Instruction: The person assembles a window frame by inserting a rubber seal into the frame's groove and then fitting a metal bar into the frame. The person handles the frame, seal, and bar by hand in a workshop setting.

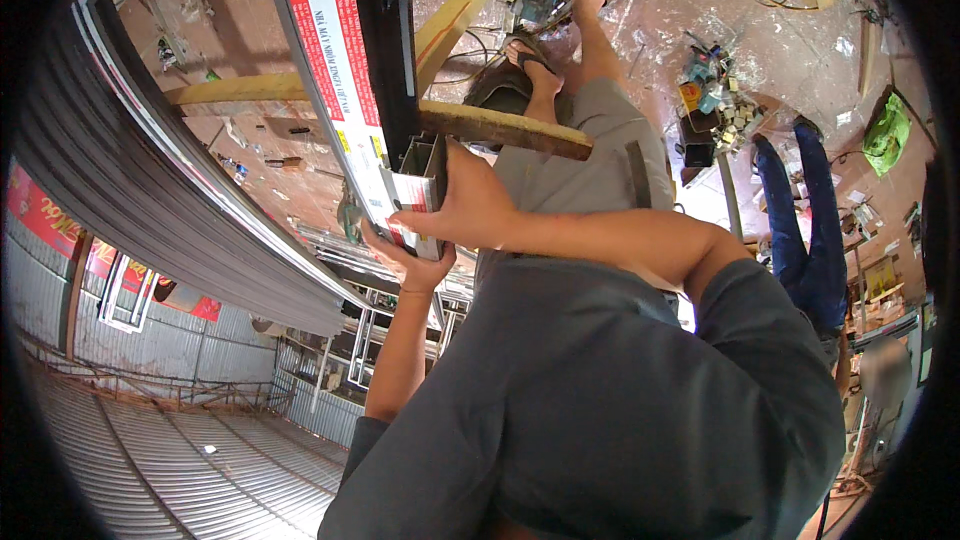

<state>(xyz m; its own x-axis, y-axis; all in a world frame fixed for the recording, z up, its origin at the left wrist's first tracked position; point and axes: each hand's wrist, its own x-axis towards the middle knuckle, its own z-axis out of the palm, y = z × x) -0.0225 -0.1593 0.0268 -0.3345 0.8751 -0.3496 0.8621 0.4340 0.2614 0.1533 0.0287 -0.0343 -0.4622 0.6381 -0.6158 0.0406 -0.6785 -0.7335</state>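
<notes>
Both hands are at a hollow metal piece (pixel 418 193) with pale film on its side, which sits against the near end of a long bar (pixel 348 80) wrapped in white and red printed film; whether the piece is separate from the bar, I cannot tell. The right hand (pixel 472 202) grips the piece from the right: its thumb lies straight across the pale side, pointing left, while its other fingers go behind and are mostly hidden, so how tightly they curl cannot be told. The left hand (pixel 408 266) cups the lower end from below, partly open to the width of the piece, with a digit up along its left side and another at its lower right corner. The two hands are close together. Right beside the white bar runs a black bar (pixel 398 35), and a wooden beam (pixel 505 127) reaches out to the right, just above the right hand. A stack of dark bars (pixel 165 175) lies to the left. On the right, well apart, a person in blue trousers (pixel 805 210) is near a green bag (pixel 886 135).
</notes>
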